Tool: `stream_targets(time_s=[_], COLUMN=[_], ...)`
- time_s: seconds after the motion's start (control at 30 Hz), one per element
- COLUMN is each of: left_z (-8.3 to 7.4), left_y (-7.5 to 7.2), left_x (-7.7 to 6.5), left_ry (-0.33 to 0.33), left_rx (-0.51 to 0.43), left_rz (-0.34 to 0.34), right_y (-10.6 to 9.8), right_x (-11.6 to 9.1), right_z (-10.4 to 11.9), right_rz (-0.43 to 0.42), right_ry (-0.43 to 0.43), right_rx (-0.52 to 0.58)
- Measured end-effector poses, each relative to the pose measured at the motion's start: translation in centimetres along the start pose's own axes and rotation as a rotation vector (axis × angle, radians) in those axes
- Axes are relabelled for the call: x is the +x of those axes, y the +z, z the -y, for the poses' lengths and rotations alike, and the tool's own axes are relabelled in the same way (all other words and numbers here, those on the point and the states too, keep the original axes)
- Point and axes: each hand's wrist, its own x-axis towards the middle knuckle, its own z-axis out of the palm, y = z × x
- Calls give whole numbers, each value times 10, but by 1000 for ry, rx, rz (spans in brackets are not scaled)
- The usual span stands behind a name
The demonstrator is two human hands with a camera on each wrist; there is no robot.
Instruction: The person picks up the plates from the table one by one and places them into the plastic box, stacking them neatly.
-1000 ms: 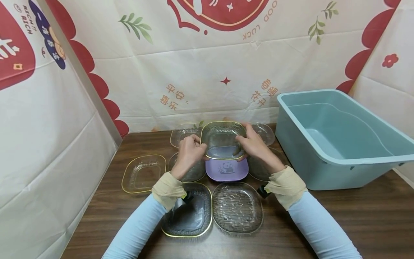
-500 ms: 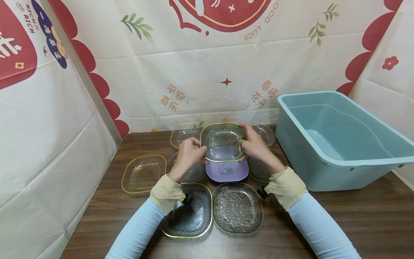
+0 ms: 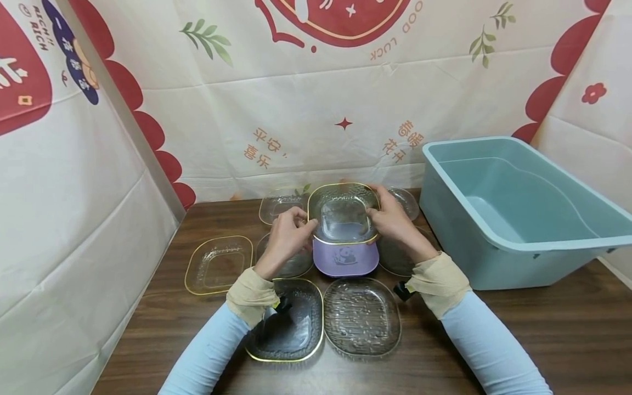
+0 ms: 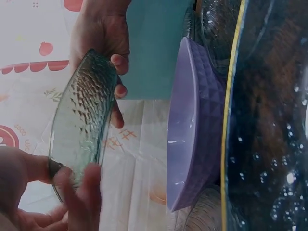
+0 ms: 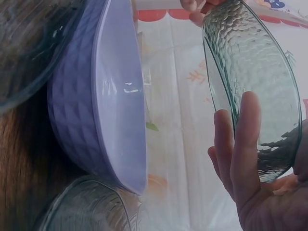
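Both hands hold a clear, gold-rimmed plate [image 3: 344, 211] with a hammered texture, raised above a purple plate [image 3: 345, 263] with a panda print. My left hand [image 3: 288, 237] pinches its left edge, thumb on the near face. At the opposite edge, my right hand [image 3: 393, 224] grips it with thumb in front and fingers behind. Seen from the right wrist, the clear plate [image 5: 264, 82] stands tilted, away from the deep, diamond-patterned wall of the purple plate [image 5: 77, 96]. The left wrist view shows a gap between the clear plate [image 4: 82, 110] and the purple one [image 4: 183, 130].
Near me lie a dark gold-rimmed plate [image 3: 296, 323] and a ribbed clear plate [image 3: 362, 318]. A gold-rimmed clear plate [image 3: 219, 266] is at left. Several more clear plates flank the purple one. A large blue-green bin [image 3: 494, 263] stands at right; a printed cloth [image 3: 296, 126] hangs behind.
The clear plate has shifted slightly up and to the right, still between both hands. The other plates and the bin have stayed in place.
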Motion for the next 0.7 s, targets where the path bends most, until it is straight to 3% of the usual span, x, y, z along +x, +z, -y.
stream_targets(time_s=[0.1, 0.3, 0.57, 0.7], left_z=[2, 4, 5, 5], left_y=[-2, -5, -3, -3], left_x=[1, 3, 7, 7], left_ry=[35, 50, -23, -27], left_rx=[33, -30, -127, -123], left_rz=[-9, 20, 60, 64], right_y=[-2, -5, -13, -17], right_x=[1, 1, 0, -2], right_z=[0, 3, 11, 12], right_rz=[-2, 6, -49, -79], right_ry=[0, 16, -9, -9], right_rx=[-23, -19, -63, -77])
